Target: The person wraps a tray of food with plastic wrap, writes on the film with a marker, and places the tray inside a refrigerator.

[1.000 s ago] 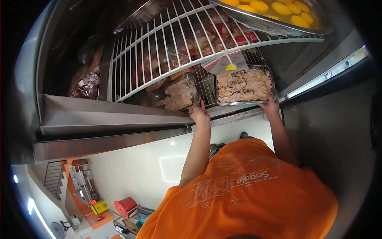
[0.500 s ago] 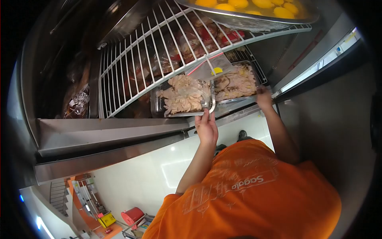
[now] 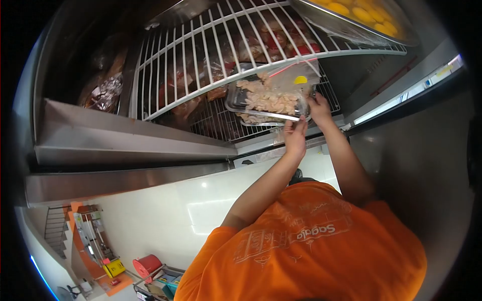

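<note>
A metal tray (image 3: pixel 236 103) of pale meat pieces (image 3: pixel 271 100) is tilted between my two hands, beneath a white wire shelf. My left hand (image 3: pixel 295 136) is closed on its front rim near the right corner. At the tray's right end, my right hand (image 3: pixel 320 110) is closed around the edge, some of its fingers hidden. A clear zip bag (image 3: pixel 288 75) with a red seal and yellow dot hangs from the shelf above and partly covers the tray. More pale meat (image 3: pixel 256 119) shows under the held tray, mostly hidden by it.
The white wire shelf (image 3: pixel 208 89) curves just above my hands. On it stands a metal pan (image 3: pixel 346 25) of egg yolks. Bagged food (image 3: pixel 175 85) fills the cabinet's back, with a lower wire rack (image 3: pixel 216 120) below. A metal door (image 3: pixel 416 150) stands at the right.
The held tray has moved right, over the place where the second tray showed. My right hand has come left onto its end. The lower rack at the left is now uncovered.
</note>
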